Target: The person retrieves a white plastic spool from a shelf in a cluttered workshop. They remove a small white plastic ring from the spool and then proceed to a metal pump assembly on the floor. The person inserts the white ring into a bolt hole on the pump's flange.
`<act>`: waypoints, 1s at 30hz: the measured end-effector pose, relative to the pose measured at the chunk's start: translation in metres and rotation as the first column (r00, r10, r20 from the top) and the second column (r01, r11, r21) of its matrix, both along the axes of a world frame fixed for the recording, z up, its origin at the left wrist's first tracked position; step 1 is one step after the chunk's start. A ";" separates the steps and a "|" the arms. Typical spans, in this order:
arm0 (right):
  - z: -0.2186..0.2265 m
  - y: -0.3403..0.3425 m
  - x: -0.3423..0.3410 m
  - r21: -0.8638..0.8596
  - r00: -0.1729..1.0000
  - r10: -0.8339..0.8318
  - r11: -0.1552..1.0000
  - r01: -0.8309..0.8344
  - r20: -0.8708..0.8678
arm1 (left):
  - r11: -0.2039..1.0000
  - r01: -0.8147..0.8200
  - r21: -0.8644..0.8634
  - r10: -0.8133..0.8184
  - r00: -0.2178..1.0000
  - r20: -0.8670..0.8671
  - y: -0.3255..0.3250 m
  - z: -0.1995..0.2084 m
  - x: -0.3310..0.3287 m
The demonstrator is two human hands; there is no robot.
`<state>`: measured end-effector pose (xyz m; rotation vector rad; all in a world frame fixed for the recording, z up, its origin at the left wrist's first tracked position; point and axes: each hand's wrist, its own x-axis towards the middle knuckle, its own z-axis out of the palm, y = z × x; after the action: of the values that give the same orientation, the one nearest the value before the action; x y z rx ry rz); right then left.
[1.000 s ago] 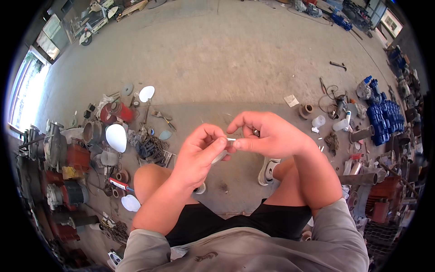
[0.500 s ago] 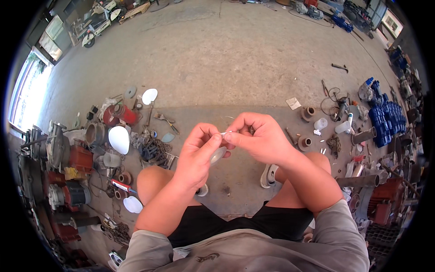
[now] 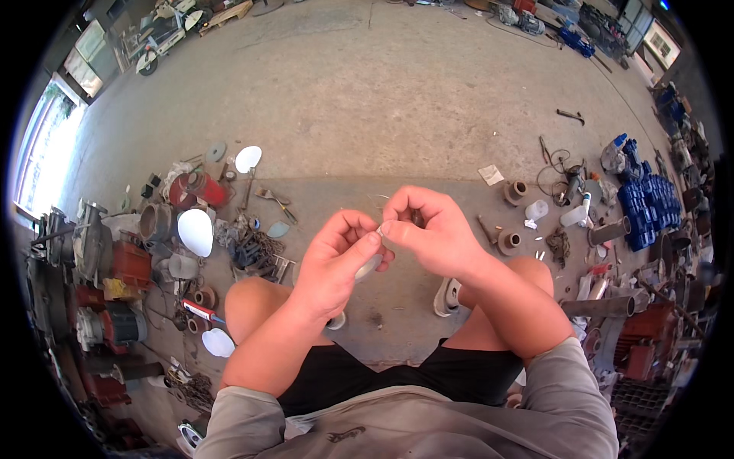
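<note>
My left hand (image 3: 334, 260) and my right hand (image 3: 430, 229) meet above the floor, between my knees. Both are closed in a pinch, thumb against forefinger, with the fingertips almost touching. Between them is a thin white strip (image 3: 379, 230), mostly covered by the thumbs. Under my left fingers sits a pale, round, ring-like piece (image 3: 370, 266), partly hidden by that hand; it looks like a small roll of tape. A thin wire-like strand shows just beyond the right fingertips.
Left of my knees lie a red and white tube (image 3: 200, 310), white oval sheets (image 3: 196, 232), a chain and motor parts. On the right are rusty flanged fittings (image 3: 510, 242), plastic cups (image 3: 537, 209), an angle grinder (image 3: 575, 183), blue castings (image 3: 650, 200) and steel pipes (image 3: 600, 307).
The fingertips have drawn closer, and less of the white strip shows between them. My left hand has turned slightly, hiding more of the round piece. The whole view has shifted a little.
</note>
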<state>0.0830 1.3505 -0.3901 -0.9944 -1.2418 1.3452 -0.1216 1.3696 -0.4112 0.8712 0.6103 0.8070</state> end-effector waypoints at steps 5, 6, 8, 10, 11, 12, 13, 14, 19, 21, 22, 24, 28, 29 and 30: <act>-0.007 0.000 -0.009 -0.076 0.978 -0.020 0.997 0.004 -0.207 | 0.996 -0.043 0.076 0.042 0.999 0.013 0.000 -0.003 0.003; -0.005 -0.001 -0.010 -0.102 0.975 -0.036 0.995 0.014 -0.220 | 0.995 -0.057 0.080 0.059 0.998 -0.011 0.000 -0.003 0.003; -0.002 -0.003 -0.011 -0.166 0.965 -0.026 0.986 -0.018 -0.263 | 0.992 -0.087 0.091 0.092 0.994 -0.059 0.001 -0.004 0.003; -0.002 -0.002 -0.009 -0.266 0.955 -0.034 0.963 -0.048 -0.296 | 0.991 -0.095 0.092 0.101 0.992 -0.070 0.002 -0.002 0.003; -0.003 0.001 -0.004 -0.332 0.951 -0.043 0.941 -0.065 -0.307 | 0.990 -0.102 0.093 0.110 0.991 -0.076 0.002 -0.001 0.002; -0.003 0.004 0.002 -0.397 0.947 -0.053 0.914 -0.082 -0.317 | 0.990 -0.108 0.090 0.114 0.992 -0.060 0.002 -0.001 0.002; -0.002 0.006 0.008 -0.380 0.960 -0.013 0.920 -0.098 -0.278 | 0.990 -0.114 0.086 0.119 0.992 -0.045 0.003 -0.002 0.001; 0.000 0.007 0.015 -0.364 0.971 0.025 0.924 -0.112 -0.237 | 0.990 -0.119 0.081 0.121 0.992 -0.029 0.003 -0.003 0.002; 0.030 -0.001 0.023 -0.284 0.994 0.110 0.953 -0.109 -0.011 | 0.991 -0.131 0.022 0.131 0.991 0.017 0.003 0.000 0.000; 0.049 -0.006 0.022 -0.357 0.991 0.102 0.932 -0.065 0.084 | 0.991 -0.132 0.014 0.132 0.991 0.024 0.002 0.000 -0.001; 0.045 -0.005 0.021 -0.303 0.986 0.101 0.951 -0.058 0.130 | 0.991 -0.133 0.015 0.133 0.991 0.024 0.002 -0.001 -0.002; 0.031 -0.006 0.021 -0.194 0.971 0.082 0.980 -0.038 0.226 | 0.993 -0.121 0.010 0.120 0.992 0.030 0.002 -0.002 0.000; 0.005 -0.004 0.002 0.094 0.997 0.024 0.995 -0.017 -0.076 | 0.995 -0.098 0.004 0.098 0.995 0.020 0.002 -0.002 0.003; 0.003 -0.004 0.000 0.070 0.994 0.026 0.997 -0.019 -0.110 | 0.995 -0.099 0.004 0.099 0.995 0.010 0.002 -0.002 0.003; 0.002 -0.004 -0.002 0.046 0.989 0.027 0.999 -0.021 -0.143 | 0.994 -0.105 0.006 0.105 0.994 0.005 0.001 -0.001 0.003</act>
<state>0.0811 1.3464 -0.3884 -0.8388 -1.1732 1.3772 -0.1182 1.3711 -0.4122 0.8477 0.6541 0.9057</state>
